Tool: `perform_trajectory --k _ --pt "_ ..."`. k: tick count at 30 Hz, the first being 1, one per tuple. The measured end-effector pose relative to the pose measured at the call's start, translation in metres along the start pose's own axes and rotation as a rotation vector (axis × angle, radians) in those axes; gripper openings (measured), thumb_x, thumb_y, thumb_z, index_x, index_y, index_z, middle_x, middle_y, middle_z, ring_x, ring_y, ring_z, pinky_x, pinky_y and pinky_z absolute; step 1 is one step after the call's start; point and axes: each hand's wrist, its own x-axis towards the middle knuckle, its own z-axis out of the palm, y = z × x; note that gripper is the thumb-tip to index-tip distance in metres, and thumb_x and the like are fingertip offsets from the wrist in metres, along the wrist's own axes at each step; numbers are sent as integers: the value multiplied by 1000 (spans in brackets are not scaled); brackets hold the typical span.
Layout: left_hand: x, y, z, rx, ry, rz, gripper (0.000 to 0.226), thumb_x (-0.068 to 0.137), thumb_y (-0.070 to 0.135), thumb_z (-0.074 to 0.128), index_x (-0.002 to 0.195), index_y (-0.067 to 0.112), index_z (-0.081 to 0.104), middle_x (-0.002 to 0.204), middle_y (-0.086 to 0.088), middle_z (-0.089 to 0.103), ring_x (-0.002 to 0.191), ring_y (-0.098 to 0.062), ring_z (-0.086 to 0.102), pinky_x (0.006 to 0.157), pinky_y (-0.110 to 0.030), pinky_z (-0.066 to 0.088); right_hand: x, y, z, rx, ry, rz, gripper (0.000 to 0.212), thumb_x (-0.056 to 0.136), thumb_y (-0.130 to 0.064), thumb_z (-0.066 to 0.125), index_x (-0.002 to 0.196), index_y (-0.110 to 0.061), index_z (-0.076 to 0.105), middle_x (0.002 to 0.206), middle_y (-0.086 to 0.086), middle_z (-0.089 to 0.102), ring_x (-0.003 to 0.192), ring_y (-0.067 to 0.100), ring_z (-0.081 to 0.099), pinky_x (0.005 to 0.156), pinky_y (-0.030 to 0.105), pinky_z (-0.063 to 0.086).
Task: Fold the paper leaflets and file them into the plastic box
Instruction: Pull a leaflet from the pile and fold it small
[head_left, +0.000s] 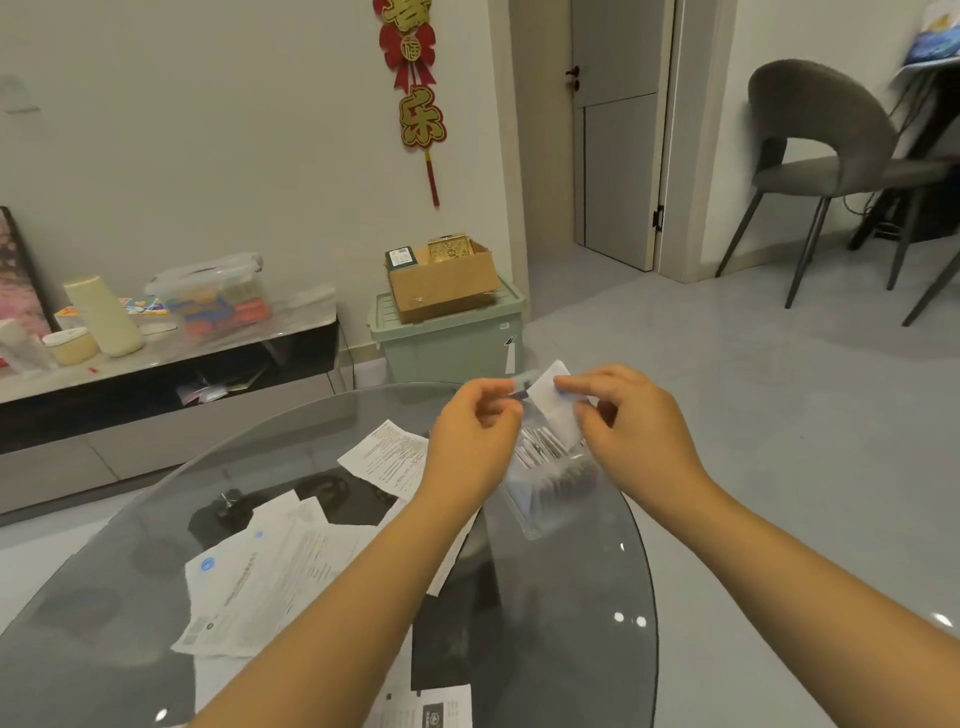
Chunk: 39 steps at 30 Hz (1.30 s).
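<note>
While several flat printed white paper leaflets (291, 566) lie unfolded on the left part of the round dark glass counter (104, 597), the task looks only partly done. One more sheet (387, 457) lies just beside the left hand (475, 434), whose fingers are curled and seem to pinch the left end of a small folded white leaflet (553, 395). The right hand (631, 423) pinches the other end, so both hands hold this paper above the clear plastic box (550, 483). Some folded papers seem to stand already in the box, near the far right edge of the counter. I judge that this leaflet goes in next, and the flat sheets remain. The box walls are blurred and hard to trace, and the hands hide much of the leaflet.
</note>
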Motion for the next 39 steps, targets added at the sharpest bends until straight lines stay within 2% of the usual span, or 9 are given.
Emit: perform_trajectory --k 3,5,8,11,15,19,25,32,39 --pt "7 -3 13 361 -202 230 22 93 27 49 104 26 69 100 17 65 96 7 54 93 -18 30 9 13 -8 -83 22 14 34 91 0 50 119 -12 64 114 2 59 88 8 48 79 16 39" --pt "12 -7 20 601 -299 391 39 90 38 35 110 27 67 112 16 64 109 2 49 95 -22 14 13 21 -7 -119 -27 19 36 91 1 49 123 -12 61 118 2 57 91 6 45 81 11 35" --pt "19 -13 26 746 -403 537 62 83 47 15 110 26 67 113 14 65 108 -4 47 91 -26 16 15 28 -4 -155 -97 15 38 91 1 49 126 -11 59 117 1 55 89 6 45 72 0 31" --pt "28 -19 28 824 -464 598 71 79 48 4 104 23 66 108 13 65 97 -8 43 92 -32 22 18 32 -1 -168 -140 29 37 92 0 48 126 -10 58 116 1 54 90 7 46 73 -1 31" --pt "30 -24 29 830 -502 650 68 82 49 6 109 27 65 114 17 62 89 -7 32 82 -28 20 20 39 7 -301 -215 50 40 92 -3 50 131 -11 55 118 1 53 107 13 48 85 10 32" --pt "31 -26 29 844 -476 670 66 82 50 9 106 25 65 106 13 61 89 -6 28 81 -27 19 21 38 15 -435 -254 50 39 94 -9 49 132 -13 52 121 1 51 116 15 44 96 20 37" --pt "32 -33 30 810 -442 643 68 80 46 7 96 19 67 97 8 61 94 -8 34 83 -27 23 22 30 16 -612 -301 9 31 93 -15 46 118 -17 63 120 -6 55 111 17 40 91 24 36" --pt "32 -36 29 780 -424 645 58 81 43 10 86 17 62 89 8 59 88 -7 30 87 -31 28 19 29 17 -630 -352 -38 39 95 -20 37 130 -24 55 141 -13 44 121 15 30 96 24 23" --pt "31 -36 28 712 -421 605 53 78 45 14 95 16 56 86 10 50 82 -8 36 82 -24 25 16 36 11 -564 -421 -67 36 92 -13 33 104 -26 65 112 -18 59 119 10 30 94 24 22"
